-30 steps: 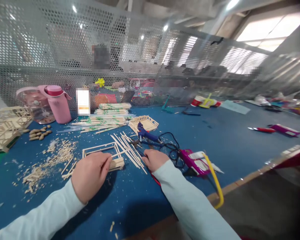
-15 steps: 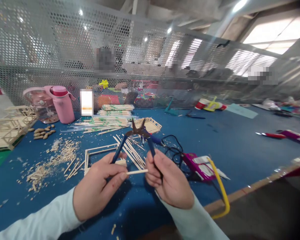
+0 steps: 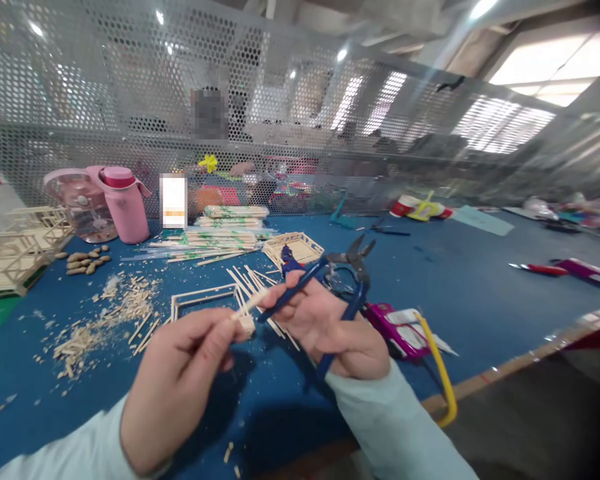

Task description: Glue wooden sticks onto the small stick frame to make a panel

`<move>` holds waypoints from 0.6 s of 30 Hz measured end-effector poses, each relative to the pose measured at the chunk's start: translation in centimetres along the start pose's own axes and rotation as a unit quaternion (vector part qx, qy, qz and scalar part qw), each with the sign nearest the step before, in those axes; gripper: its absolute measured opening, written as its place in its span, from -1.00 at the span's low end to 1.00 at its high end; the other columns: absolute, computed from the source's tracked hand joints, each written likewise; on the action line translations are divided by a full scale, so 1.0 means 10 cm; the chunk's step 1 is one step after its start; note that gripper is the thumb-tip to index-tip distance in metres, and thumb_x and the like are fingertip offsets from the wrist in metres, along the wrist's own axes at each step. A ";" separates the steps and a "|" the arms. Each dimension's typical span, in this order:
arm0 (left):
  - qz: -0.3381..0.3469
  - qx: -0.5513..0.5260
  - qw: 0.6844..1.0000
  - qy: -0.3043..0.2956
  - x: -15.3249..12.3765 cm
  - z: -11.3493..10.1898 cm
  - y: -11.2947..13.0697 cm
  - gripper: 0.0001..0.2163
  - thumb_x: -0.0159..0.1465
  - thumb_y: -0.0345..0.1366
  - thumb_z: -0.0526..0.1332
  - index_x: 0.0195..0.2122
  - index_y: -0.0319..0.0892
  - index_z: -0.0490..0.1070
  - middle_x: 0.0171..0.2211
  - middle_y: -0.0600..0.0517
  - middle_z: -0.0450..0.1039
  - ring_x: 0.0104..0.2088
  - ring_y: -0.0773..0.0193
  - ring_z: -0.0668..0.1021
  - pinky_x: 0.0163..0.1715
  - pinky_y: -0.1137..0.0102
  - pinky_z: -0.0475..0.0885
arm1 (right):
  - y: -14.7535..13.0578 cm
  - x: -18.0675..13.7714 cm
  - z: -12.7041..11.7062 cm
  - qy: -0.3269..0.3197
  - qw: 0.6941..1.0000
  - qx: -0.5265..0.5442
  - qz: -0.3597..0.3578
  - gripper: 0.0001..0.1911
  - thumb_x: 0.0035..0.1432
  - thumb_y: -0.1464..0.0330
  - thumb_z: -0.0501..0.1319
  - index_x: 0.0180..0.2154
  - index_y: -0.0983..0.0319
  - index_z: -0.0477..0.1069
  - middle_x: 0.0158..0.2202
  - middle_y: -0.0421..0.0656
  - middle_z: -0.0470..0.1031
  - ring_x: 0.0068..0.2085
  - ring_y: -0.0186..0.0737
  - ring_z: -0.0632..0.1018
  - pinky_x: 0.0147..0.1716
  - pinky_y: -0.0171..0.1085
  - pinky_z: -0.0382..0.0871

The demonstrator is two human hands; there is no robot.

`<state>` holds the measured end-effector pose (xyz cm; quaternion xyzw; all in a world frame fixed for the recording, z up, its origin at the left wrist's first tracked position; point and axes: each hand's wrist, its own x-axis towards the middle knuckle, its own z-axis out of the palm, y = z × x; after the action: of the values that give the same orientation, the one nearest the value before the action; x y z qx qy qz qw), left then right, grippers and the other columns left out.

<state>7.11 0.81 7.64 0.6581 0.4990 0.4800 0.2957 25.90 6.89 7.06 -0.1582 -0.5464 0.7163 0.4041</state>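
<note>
My left hand (image 3: 177,377) is closed in a pinch on a short thin wooden stick (image 3: 250,304). The stick's far end reaches the fingertips of my right hand (image 3: 330,328). That hand is turned palm up and holds blue-handled cutting pliers (image 3: 359,261), whose handles are spread and whose jaws are parted, pointing away to the right. Just beyond my left hand lies a rectangular stick frame (image 3: 205,292), partly hidden by the fingers. Loose wooden sticks (image 3: 247,279) lie behind my hands.
Wood scraps (image 3: 123,310) litter the left. Behind them are peanuts (image 3: 86,261), a pink bottle (image 3: 125,210) and bagged sticks (image 3: 230,227). A small stick tray (image 3: 305,249) stands mid-table. On the right are a purple tool (image 3: 393,330) with a yellow loop and a red-handled blade (image 3: 545,269).
The pliers have swung to the right as my right hand turned palm up. The stick has tilted upward, and my left hand has moved slightly left and down.
</note>
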 end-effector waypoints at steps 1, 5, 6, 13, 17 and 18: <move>-0.027 0.000 0.999 0.026 0.03 -0.02 -0.02 -0.74 0.27 -0.19 0.03 -0.47 -0.17 0.40 -0.58 0.09 0.35 -0.53 0.37 0.40 -0.52 0.51 0.30 | -0.03 0.01 -0.05 0.032 0.995 -0.089 0.011 -0.49 -0.26 0.48 0.15 -0.14 0.15 0.22 -0.19 -0.13 0.41 -0.09 -0.10 0.44 -0.02 -0.01 0.21; -0.054 0.009 0.996 0.065 0.14 -0.05 -0.10 -0.73 0.25 -0.16 0.05 -0.45 -0.19 0.41 -0.65 0.13 0.27 -0.61 0.40 0.33 -0.60 0.52 0.23 | -0.06 0.02 -0.12 0.086 0.869 -0.482 0.071 -0.42 -0.21 0.51 0.06 -0.03 0.23 0.23 -0.13 -0.06 0.40 -0.11 -0.11 0.43 0.01 -0.06 0.21; -0.052 0.010 0.996 0.068 0.15 -0.04 -0.12 -0.73 0.25 -0.16 0.05 -0.44 -0.20 0.42 -0.64 0.13 0.28 -0.60 0.40 0.33 -0.60 0.51 0.23 | -0.04 0.01 -0.11 0.078 0.838 -0.535 0.075 -0.40 -0.20 0.50 0.06 0.00 0.26 0.23 -0.07 -0.02 0.38 -0.09 -0.09 0.43 0.02 -0.06 0.21; -0.031 0.047 0.997 0.046 0.14 0.03 -0.21 -0.71 0.27 -0.15 0.01 -0.47 -0.19 0.39 -0.62 0.12 0.30 -0.58 0.39 0.35 -0.55 0.50 0.24 | 0.11 -0.02 -0.06 0.025 0.790 -0.613 0.026 -0.32 -0.22 0.52 0.04 0.06 0.25 0.20 0.02 -0.01 0.35 0.03 -0.07 0.38 0.05 -0.05 0.22; -0.002 0.078 0.996 0.034 0.12 0.05 -0.22 -0.68 0.29 -0.20 0.00 -0.58 -0.17 0.29 -0.64 0.14 0.27 -0.61 0.42 0.32 -0.58 0.52 0.19 | 0.09 0.00 0.01 0.010 0.773 -0.633 0.034 -0.31 -0.24 0.52 0.04 0.06 0.30 0.21 0.02 0.04 0.34 0.05 -0.02 0.35 0.06 0.01 0.18; 0.002 0.084 0.996 0.032 0.11 0.05 -0.22 -0.68 0.29 -0.21 0.00 -0.58 -0.17 0.29 -0.65 0.15 0.27 -0.61 0.42 0.31 -0.59 0.52 0.18 | 0.08 0.01 0.03 0.008 0.770 -0.637 0.038 -0.32 -0.24 0.52 0.04 0.06 0.32 0.22 0.02 0.05 0.34 0.05 -0.01 0.35 0.06 0.01 0.19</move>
<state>6.80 2.62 5.93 0.6660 0.5454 0.4578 0.2222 25.30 6.72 6.46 -0.4056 -0.8679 0.2170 0.1876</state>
